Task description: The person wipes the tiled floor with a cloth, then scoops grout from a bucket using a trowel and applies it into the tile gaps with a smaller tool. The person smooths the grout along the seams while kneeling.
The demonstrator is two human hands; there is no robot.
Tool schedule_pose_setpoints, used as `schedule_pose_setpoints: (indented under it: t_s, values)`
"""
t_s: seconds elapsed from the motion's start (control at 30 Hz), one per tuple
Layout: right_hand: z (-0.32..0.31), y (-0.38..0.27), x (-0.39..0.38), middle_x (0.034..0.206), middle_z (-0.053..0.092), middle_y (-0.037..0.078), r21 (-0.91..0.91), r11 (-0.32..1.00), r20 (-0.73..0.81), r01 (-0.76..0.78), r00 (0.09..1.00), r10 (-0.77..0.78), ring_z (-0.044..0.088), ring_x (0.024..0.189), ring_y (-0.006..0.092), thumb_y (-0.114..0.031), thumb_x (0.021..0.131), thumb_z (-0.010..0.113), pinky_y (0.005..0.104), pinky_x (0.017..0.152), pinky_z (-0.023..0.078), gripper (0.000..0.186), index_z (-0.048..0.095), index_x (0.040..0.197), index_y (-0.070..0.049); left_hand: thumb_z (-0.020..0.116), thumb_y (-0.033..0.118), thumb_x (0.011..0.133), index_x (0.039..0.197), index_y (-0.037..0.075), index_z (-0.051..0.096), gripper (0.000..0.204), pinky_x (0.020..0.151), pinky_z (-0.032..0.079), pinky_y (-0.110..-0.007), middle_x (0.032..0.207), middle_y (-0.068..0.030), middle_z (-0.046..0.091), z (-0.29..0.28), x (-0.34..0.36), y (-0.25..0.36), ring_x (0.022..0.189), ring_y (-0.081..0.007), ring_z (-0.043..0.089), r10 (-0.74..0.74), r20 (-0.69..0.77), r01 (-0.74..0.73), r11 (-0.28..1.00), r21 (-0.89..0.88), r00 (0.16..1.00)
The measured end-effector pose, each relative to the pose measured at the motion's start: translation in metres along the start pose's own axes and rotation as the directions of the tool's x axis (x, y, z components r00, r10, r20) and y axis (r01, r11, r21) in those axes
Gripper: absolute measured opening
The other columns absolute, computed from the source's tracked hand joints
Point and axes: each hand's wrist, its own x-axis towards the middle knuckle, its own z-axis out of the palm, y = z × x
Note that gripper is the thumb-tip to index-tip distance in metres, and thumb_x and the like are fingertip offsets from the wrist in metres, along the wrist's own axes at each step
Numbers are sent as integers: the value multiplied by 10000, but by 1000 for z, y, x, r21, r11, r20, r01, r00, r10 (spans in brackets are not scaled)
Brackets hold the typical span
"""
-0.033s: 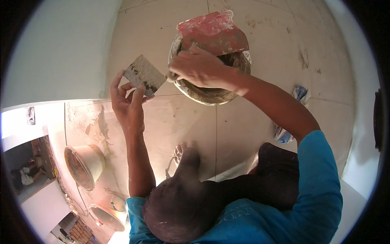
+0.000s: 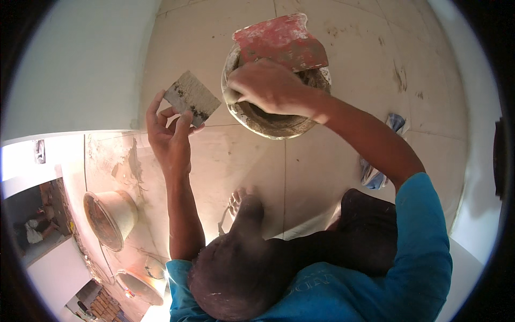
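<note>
My left hand (image 2: 170,131) grips a small square piece of tile (image 2: 193,99) by its lower edge, thumb on the near face. Dark and grey mortar is smeared over that face. My right hand (image 2: 265,88) is closed over the left part of a round bucket (image 2: 279,131) crusted with mortar. Its fingers are curled, and a greyish lump or tool end shows below them, too unclear to name. Across the bucket's far rim lies a worn red board (image 2: 284,45), stained with mortar, just beyond my right hand.
Large pale tiles cover the floor (image 2: 322,155). A crumpled blue-and-white wrapper (image 2: 373,174) lies at the right. Two more buckets, one whitish (image 2: 120,214) and one partly lit (image 2: 142,287), stand at the lower left. A pale wall (image 2: 86,70) rises at the left.
My right hand has shifted slightly right, away from the piece of tile and farther over the bucket. My left hand and the tile stay nearly still.
</note>
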Motion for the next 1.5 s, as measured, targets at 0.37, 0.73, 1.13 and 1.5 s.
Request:
schedule_pose_setpoints:
  t_s: [0.37,0.73,1.13,1.5]
  values:
    - [-121,27,-12,863,533,41,711,639,-406,-293,571,713,560,663,72,-81,945,515,206,543,477,269,436,1176,34,582,-40,854,1292,51,472,460,750,544,-299,1128,-159,643,59,22,-36,989,-207,658,351,271,-393,911,122,896]
    - [-131,11,-11,798,555,35,233,900,-487,-369,756,437,558,663,76,-75,923,537,217,583,468,286,446,1170,36,568,-47,861,1265,45,507,419,806,549,-311,1111,-136,656,94,31,-28,988,-219,666,469,361,-549,821,158,806]
    - [-91,12,-32,753,544,52,160,982,-435,-105,885,165,532,618,118,18,895,558,257,563,449,285,432,1151,3,530,-45,877,1274,51,496,409,888,513,-332,1101,-202,658,102,40,-32,1061,-251,636,460,353,-505,862,42,814]
    - [-97,15,-34,760,552,65,133,974,-519,-186,824,228,560,655,146,-43,901,575,273,584,466,272,433,1130,-2,497,-5,940,1316,16,424,383,926,474,-318,1199,-215,606,97,36,-33,1115,-207,582,356,410,-423,902,82,839]
